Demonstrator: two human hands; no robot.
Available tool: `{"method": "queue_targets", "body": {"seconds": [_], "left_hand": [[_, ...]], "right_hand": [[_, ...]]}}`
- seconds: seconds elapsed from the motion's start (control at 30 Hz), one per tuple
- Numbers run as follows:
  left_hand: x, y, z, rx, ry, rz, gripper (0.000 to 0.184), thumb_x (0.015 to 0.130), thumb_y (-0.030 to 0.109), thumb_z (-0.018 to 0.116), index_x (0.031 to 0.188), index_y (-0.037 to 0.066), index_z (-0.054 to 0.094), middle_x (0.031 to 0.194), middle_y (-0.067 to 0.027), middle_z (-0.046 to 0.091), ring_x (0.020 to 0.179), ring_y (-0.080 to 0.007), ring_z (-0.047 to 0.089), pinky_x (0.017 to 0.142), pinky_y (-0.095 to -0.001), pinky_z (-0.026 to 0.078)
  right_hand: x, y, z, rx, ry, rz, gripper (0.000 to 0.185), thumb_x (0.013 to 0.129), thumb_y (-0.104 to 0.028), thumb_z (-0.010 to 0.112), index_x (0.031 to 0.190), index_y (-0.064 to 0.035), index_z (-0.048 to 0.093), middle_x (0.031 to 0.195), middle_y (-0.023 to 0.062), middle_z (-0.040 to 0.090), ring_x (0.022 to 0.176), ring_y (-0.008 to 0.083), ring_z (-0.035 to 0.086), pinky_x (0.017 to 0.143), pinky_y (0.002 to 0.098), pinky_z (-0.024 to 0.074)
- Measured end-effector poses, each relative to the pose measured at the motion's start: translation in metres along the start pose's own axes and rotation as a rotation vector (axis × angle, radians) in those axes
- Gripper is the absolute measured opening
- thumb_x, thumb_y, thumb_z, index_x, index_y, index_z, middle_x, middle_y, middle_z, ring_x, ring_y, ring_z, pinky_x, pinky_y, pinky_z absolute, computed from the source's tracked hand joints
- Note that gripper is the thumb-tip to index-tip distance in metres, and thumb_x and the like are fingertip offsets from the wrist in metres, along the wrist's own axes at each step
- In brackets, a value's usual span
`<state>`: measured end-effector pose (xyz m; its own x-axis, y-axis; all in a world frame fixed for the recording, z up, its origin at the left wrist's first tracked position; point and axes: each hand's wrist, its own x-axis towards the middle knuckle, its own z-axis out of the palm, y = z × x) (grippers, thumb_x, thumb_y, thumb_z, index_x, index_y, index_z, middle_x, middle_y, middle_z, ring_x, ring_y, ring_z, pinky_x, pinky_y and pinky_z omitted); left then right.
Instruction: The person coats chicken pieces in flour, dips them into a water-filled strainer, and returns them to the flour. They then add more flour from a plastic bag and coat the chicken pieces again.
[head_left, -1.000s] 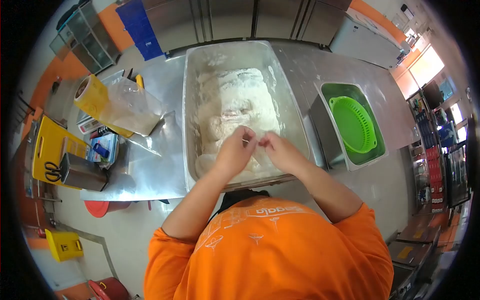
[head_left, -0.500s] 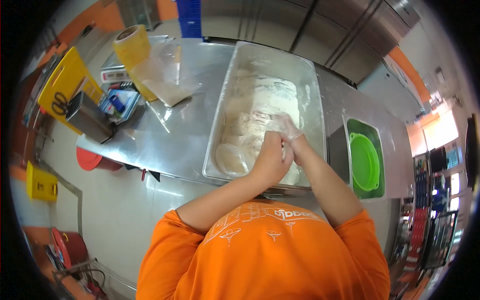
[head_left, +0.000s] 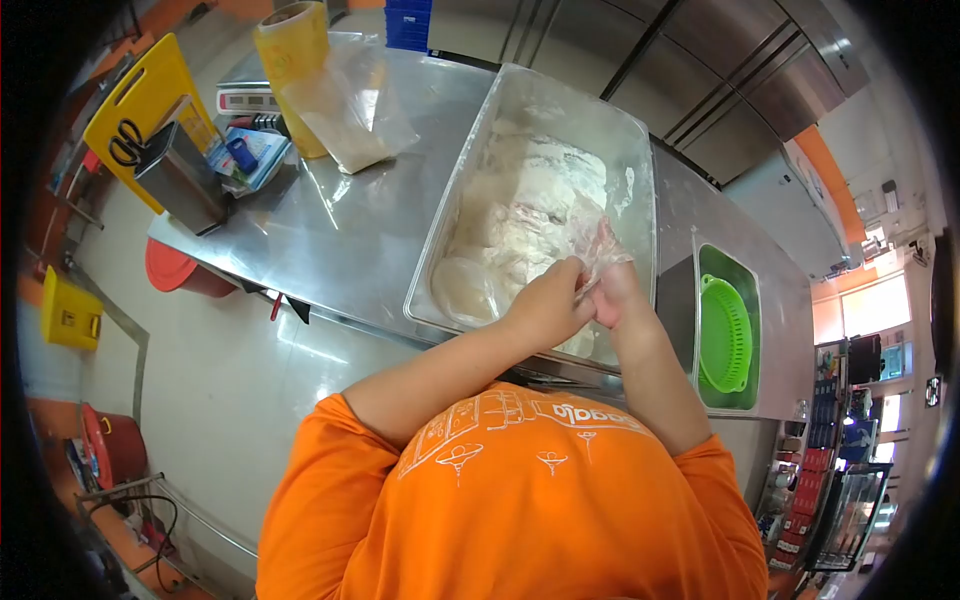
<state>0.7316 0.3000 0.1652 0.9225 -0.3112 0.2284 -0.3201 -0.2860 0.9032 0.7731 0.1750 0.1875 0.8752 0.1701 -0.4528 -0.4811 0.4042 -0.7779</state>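
Plastic glove (head_left: 590,238) gathered around a right hand (head_left: 608,290), over a deep tub (head_left: 575,98) of white powder (head_left: 560,170)

A person in an orange cotton-like shirt (head_left: 510,510) looks down at their own two hands above the near right part of the tub. The glove is thin, clear and crinkled, its loose film catching the light in small creases around the right hand's fingers. The left hand (head_left: 550,302) is bare, its grip pinched together on the glove near the right wrist. How the right grip stands inside the bunched film, I cannot tell.

The tub is a long rectangle with rounded corners, a pale lip and dusty walls. Its powder is bright and smooth toward the far end, rough and lumpy nearer the middle. A round, translucent bowl (head_left: 465,290) sits in the near left corner.

The tub stands on a shiny brushed-metal tabletop (head_left: 370,250). To its left are a tall yellow roll (head_left: 300,85), a limp clear bag (head_left: 360,115) with pale contents at the bottom, and a boxy metal holder (head_left: 185,180) with black-handled scissors (head_left: 127,145). To its right, a rectangular metal pan (head_left: 677,312) holds a round, slotted, bright green basket (head_left: 722,330).
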Motion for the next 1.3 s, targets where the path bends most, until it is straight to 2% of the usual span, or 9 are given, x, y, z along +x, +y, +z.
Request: {"method": "queue_targets", "body": {"seconds": [0.3,0.5,0.67,0.83,0.97,1.03,1.17,1.23,1.3], "left_hand": [[-0.001,0.000,0.000,-0.051,-0.082,0.086,0.014,0.083,0.012,0.055,0.085,-0.001,0.051,0.076,-0.0232,0.057,0.073,-0.0406,0.055,0.064,-0.0420,0.044],[-0.005,0.007,-0.002,-0.055,-0.094,0.117,0.011,0.083,0.010,0.054,0.084,-0.001,0.050,0.076,-0.0220,0.056,0.073,-0.0405,0.054,0.064,-0.0426,0.043],[-0.009,0.001,0.006,0.060,-0.257,0.230,0.009,0.081,0.009,0.054,0.082,0.001,0.051,0.080,-0.0190,0.056,0.078,-0.0380,0.055,0.067,-0.0422,0.044],[-0.023,0.021,-0.036,0.308,-0.284,0.182,0.009,0.080,0.010,0.052,0.084,0.002,0.052,0.083,-0.0178,0.057,0.080,-0.0376,0.056,0.070,-0.0440,0.045],[-0.036,0.033,-0.127,0.554,-0.174,-0.036,0.010,0.078,0.008,0.049,0.082,0.002,0.056,0.084,-0.0190,0.059,0.079,-0.0380,0.057,0.069,-0.0457,0.046],[-0.036,0.026,-0.130,0.698,-0.359,-0.132,0.012,0.078,0.009,0.049,0.078,0.002,0.058,0.082,-0.0190,0.061,0.079,-0.0372,0.058,0.070,-0.0454,0.046],[-0.029,0.015,-0.116,0.737,-0.526,-0.036,0.018,0.077,0.010,0.047,0.073,0.001,0.061,0.078,-0.0198,0.061,0.080,-0.0361,0.058,0.072,-0.0446,0.045],[-0.020,0.005,-0.108,0.581,-0.549,-0.059,0.019,0.078,0.009,0.045,0.077,0.000,0.062,0.082,-0.0212,0.061,0.081,-0.0386,0.057,0.074,-0.0429,0.046],[-0.007,-0.003,-0.095,0.474,-0.547,-0.058,0.020,0.077,0.008,0.043,0.073,-0.001,0.060,0.079,-0.0230,0.060,0.077,-0.0401,0.057,0.072,-0.0433,0.046]], "right_hand": [[-0.003,0.005,0.015,-0.182,0.095,-0.283,0.044,0.091,-0.037,0.048,0.123,-0.0063,0.046,0.113,0.0085,0.054,0.100,0.0211,0.054,0.083,0.0349,0.0458],[0.042,0.012,-0.022,-0.523,0.155,0.053,0.045,0.089,-0.021,0.052,0.129,-0.0039,0.041,0.119,0.0114,0.051,0.109,0.0235,0.050,0.092,0.0325,0.0406],[0.035,0.028,-0.055,-0.633,-0.325,-0.402,0.051,0.087,-0.028,0.053,0.132,-0.0060,0.040,0.135,0.0143,0.037,0.123,0.0226,0.037,0.104,0.0297,0.0265],[0.001,-0.011,0.036,-0.548,0.072,-0.013,0.057,0.086,-0.036,0.052,0.131,-0.0032,0.040,0.134,0.0131,0.041,0.123,0.0192,0.039,0.104,0.0298,0.0265],[-0.017,-0.012,0.061,-0.773,-0.084,0.085,0.052,0.085,-0.039,0.053,0.122,-0.0025,0.050,0.121,0.0100,0.052,0.112,0.0175,0.047,0.097,0.0281,0.0329],[-0.010,0.008,0.070,-0.961,-0.224,0.151,0.044,0.084,-0.035,0.054,0.113,-0.0022,0.057,0.109,0.0086,0.058,0.100,0.0166,0.051,0.089,0.0292,0.0384],[0.039,0.044,0.059,-1.654,-0.563,-0.280,0.020,0.079,-0.022,0.055,0.083,-0.0045,0.065,0.078,0.0188,0.062,0.072,0.0305,0.060,0.067,0.0368,0.0480],[0.055,0.047,0.042,-1.271,-0.653,-0.508,0.016,0.074,-0.016,0.054,0.079,-0.0041,0.064,0.075,0.0179,0.061,0.068,0.0296,0.059,0.064,0.0383,0.0476],[0.072,0.053,0.024,-1.285,-0.627,-0.863,0.012,0.072,-0.012,0.052,0.074,-0.0048,0.062,0.072,0.0164,0.060,0.065,0.0289,0.058,0.061,0.0394,0.0471]]}}
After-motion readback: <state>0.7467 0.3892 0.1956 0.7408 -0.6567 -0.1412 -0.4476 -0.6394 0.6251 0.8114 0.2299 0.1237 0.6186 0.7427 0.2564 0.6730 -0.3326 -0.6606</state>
